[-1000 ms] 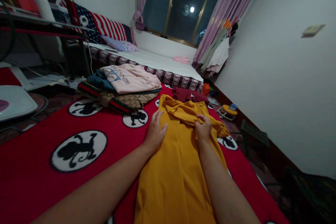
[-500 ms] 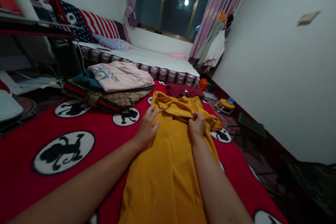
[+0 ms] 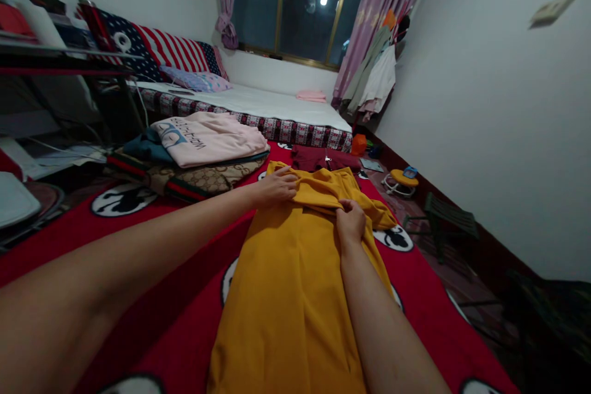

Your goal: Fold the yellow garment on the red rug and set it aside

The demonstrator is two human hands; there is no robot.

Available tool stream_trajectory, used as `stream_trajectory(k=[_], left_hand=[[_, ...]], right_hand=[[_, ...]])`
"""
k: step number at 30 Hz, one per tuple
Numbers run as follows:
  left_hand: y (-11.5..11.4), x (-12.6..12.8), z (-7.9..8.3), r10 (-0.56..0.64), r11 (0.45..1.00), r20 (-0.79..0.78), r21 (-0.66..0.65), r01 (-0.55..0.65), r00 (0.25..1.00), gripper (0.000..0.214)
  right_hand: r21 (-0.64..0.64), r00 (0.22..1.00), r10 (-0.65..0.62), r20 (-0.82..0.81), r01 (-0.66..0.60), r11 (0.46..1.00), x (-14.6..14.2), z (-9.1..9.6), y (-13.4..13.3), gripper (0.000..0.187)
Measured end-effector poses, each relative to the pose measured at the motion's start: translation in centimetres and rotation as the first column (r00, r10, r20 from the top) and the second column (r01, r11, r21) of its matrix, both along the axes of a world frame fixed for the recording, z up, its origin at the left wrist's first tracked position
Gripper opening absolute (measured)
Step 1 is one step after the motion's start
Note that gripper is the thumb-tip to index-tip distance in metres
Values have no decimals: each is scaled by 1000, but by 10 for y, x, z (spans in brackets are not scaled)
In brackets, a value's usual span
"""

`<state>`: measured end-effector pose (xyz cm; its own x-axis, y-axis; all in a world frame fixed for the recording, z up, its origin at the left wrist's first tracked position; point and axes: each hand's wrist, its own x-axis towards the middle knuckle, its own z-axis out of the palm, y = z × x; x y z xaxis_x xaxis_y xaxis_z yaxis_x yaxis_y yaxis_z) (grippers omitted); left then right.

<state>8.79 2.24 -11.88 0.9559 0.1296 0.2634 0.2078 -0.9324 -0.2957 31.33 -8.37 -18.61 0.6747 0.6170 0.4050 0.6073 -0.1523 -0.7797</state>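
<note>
A long mustard-yellow dress point(image 3: 281, 295) lies stretched out in front of me, its top end folded over in loose wrinkles and a sleeve-like piece sticking out to the right. My left hand point(image 3: 277, 186) rests on the folded upper part, near its left side, with the fingers extended over the cloth. Lower and to the right, my right hand point(image 3: 351, 220) pinches the edge of the folded layer between thumb and fingers. The dress lies on a red blanket point(image 3: 175, 308) with round white patches and black monkey figures.
Left of the dress is a stack of folded clothes, a pink top point(image 3: 217, 138) uppermost. A dark red garment point(image 3: 309, 159) lies beyond. Farther back stands a bed point(image 3: 272, 98) below the window. At right are a small yellow stool point(image 3: 402, 178) and a green folding stool point(image 3: 446, 215).
My left hand has moved up and right from beside the dress onto its folded top. The right hand keeps its pinch in nearly the same place.
</note>
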Motion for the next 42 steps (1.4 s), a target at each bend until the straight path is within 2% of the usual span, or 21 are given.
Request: stream_trajectory(k=[2,4,6,8,10,13,15,17,20,24,27,29,32,35,38,40,42], left_hand=[[-12,-2,9,-30,999,-71,22,31,997,17],[-31,-5,15,5,999,-126,-37,-9,992,15],[-50,-5,20,42,978,-191,-191,-79,981,13],[-64,-2,26,53,923,-243,-358,-140,968,12],[-66,10,33,107,884,-203,-429,-187,973,14],[-49,39,43,241,889,29,-409,-208,970,19],[-30,64,42,278,876,145,-443,-189,950,26],[-11,89,37,322,821,160,-538,-192,933,35],[9,122,23,408,718,94,-647,-255,908,39],[18,149,12,437,657,90,-711,-249,895,46],[24,159,13,458,619,127,-756,-213,880,36],[29,163,13,488,630,198,-755,-185,850,31],[36,162,9,519,652,303,-745,-141,799,37],[37,148,2,462,724,352,-680,-117,814,48],[27,117,-2,374,792,362,-604,-91,854,42],[13,88,-5,345,822,359,-562,-95,867,32],[-4,57,-11,361,852,351,-500,-153,864,30]], right_hand=[[1,1000,-9,-19,9,1000,0,-1,0,28],[-12,999,-25,-26,25,1000,0,-1,1,28],[-26,999,-42,-20,41,999,-2,-1,0,29],[-23,999,-48,-1,48,999,-3,-2,0,31],[-6,999,-46,19,46,999,-4,-2,-1,32],[17,999,-18,34,17,1000,-4,-3,-2,32],[14,999,5,32,-5,1000,-4,-4,-2,32],[6,1000,16,25,-17,1000,-5,-3,-2,31],[-7,1000,-4,7,4,1000,-6,0,-2,27],[-17,998,-57,-7,57,998,-9,3,-4,22],[20,998,-55,-9,55,998,-10,2,-4,21],[52,999,-49,-21,50,997,-9,0,-3,23],[55,998,-63,-8,64,996,-7,-3,-3,27],[73,996,-95,2,94,993,-5,-2,-4,31],[204,993,-106,55,93,975,-8,2,-5,34],[267,984,-48,169,1,964,-13,6,-5,32],[225,956,87,279,-153,962,-19,7,-5,28]])
